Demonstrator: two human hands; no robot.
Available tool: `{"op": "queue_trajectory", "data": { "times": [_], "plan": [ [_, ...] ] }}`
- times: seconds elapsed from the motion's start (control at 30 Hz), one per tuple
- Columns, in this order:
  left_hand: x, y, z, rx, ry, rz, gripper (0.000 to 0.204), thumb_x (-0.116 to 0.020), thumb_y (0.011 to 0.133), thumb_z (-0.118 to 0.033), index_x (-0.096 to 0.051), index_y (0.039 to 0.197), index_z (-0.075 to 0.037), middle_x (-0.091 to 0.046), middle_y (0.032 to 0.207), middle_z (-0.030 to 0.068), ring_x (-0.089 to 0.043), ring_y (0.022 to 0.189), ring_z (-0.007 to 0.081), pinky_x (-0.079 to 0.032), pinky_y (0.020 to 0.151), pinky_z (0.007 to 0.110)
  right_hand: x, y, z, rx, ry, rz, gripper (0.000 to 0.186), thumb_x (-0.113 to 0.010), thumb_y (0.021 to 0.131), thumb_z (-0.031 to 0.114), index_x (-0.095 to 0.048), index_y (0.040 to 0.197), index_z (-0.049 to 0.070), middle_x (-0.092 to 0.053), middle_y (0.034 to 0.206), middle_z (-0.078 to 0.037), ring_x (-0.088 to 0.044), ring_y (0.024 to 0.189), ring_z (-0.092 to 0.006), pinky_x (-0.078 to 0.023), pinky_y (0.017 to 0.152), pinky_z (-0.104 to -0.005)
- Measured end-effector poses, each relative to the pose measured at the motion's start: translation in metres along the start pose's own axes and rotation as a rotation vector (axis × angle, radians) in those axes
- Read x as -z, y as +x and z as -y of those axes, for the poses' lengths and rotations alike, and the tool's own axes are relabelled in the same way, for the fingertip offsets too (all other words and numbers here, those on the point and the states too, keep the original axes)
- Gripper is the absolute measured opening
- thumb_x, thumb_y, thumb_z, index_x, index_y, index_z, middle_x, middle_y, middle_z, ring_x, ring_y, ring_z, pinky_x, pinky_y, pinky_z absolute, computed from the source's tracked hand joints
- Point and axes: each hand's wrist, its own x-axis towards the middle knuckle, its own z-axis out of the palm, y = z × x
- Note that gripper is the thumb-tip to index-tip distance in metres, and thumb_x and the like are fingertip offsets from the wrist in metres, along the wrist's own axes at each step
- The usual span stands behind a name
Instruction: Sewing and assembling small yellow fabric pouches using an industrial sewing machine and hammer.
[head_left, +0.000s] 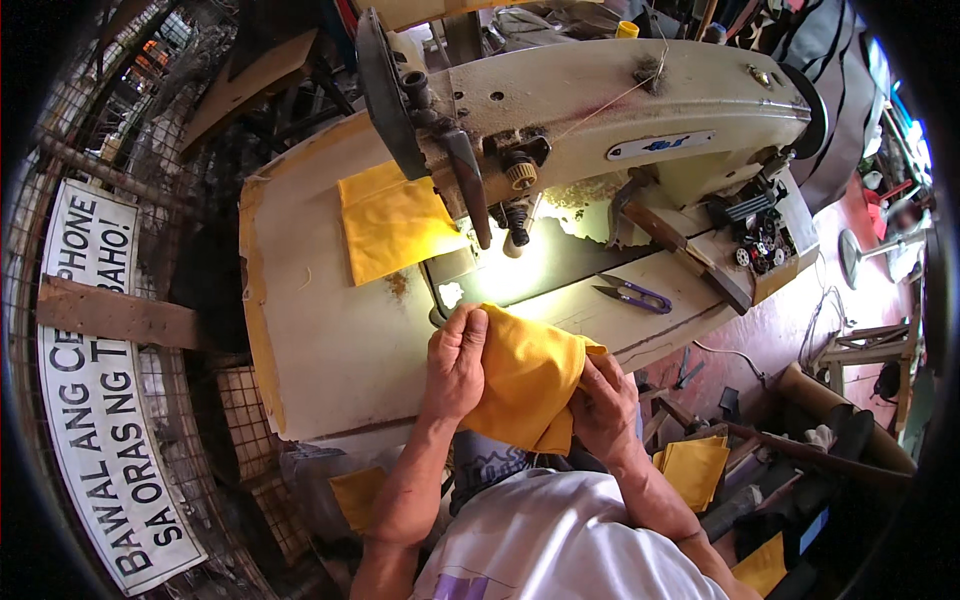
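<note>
Between my hands, just in front of the sewing machine table's near edge, hangs a yellow cloth piece (528, 375). My left hand (458, 362) pinches its upper left corner, thumb on top. On the cloth's right side, my right hand (606, 402) grips the edge with curled fingers. Beyond them stands a dusty beige sewing machine (590, 105), its lamp lighting the needle area. Another yellow cloth piece (395, 222) lies on the table, left of the machine head. Purple-handled thread snips (640, 295) rest to the right of the needle area.
The worn table (320, 350) spreads left of the machine. A tray of bobbins (765, 245) sits at its right end. More yellow cloth pieces (692, 470) lie low on the right, beside dark clutter. On the left, a sign (120, 400) hangs on wire mesh behind a wooden slat (115, 310).
</note>
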Motion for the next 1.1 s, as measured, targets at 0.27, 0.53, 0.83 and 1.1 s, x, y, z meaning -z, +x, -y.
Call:
{"op": "queue_trajectory", "data": {
  "times": [0.27, 0.53, 0.83, 1.1],
  "plan": [
    [-0.001, 0.0, 0.004, -0.027, 0.038, 0.044, 0.025, -0.05, 0.106, -0.022, -0.058, 0.095, -0.001, -0.044, 0.063, 0.0052, -0.04, 0.061, 0.0132, -0.037, 0.057, 0.033, -0.005, 0.001, -0.002, 0.017, -0.015, -0.057, 0.044, -0.069, 0.074, -0.002, -0.067, 0.118, 0.003, -0.067, 0.103, -0.017, -0.065, 0.084, -0.0367, -0.051, 0.071, -0.0421],
    [-0.012, -0.003, -0.005, -0.11, 0.198, -0.006, 0.024, -0.049, 0.106, -0.019, -0.055, 0.092, -0.001, -0.048, 0.062, 0.0159, -0.046, 0.053, 0.0288, -0.037, 0.053, 0.04, -0.007, 0.003, 0.004, -0.109, 0.028, -0.116, 0.04, -0.066, 0.074, -0.004, -0.067, 0.113, 0.002, -0.069, 0.099, -0.017, -0.067, 0.084, -0.0357, -0.053, 0.074, -0.0379],
    [0.001, 0.011, -0.004, -0.085, 0.322, 0.104, 0.026, -0.052, 0.104, -0.024, -0.054, 0.09, -0.001, -0.053, 0.066, 0.0234, -0.056, 0.06, 0.0418, -0.042, 0.054, 0.043, 0.03, 0.014, 0.001, -0.175, 0.141, 0.147, 0.027, -0.067, 0.082, 0.003, -0.065, 0.109, 0.0, -0.066, 0.091, -0.016, -0.067, 0.084, -0.0329, -0.053, 0.074, -0.0364],
    [0.056, 0.068, 0.003, -0.264, 0.706, 0.374, 0.019, -0.061, 0.094, -0.019, -0.063, 0.095, 0.0, -0.062, 0.084, 0.0202, -0.063, 0.079, 0.0377, -0.049, 0.073, 0.044, 0.146, 0.032, -0.037, -0.015, -0.411, -0.159, 0.034, -0.062, 0.086, 0.001, -0.062, 0.12, 0.001, -0.063, 0.105, -0.02, -0.064, 0.092, -0.0398, -0.051, 0.08, -0.0438]
  ]
}}
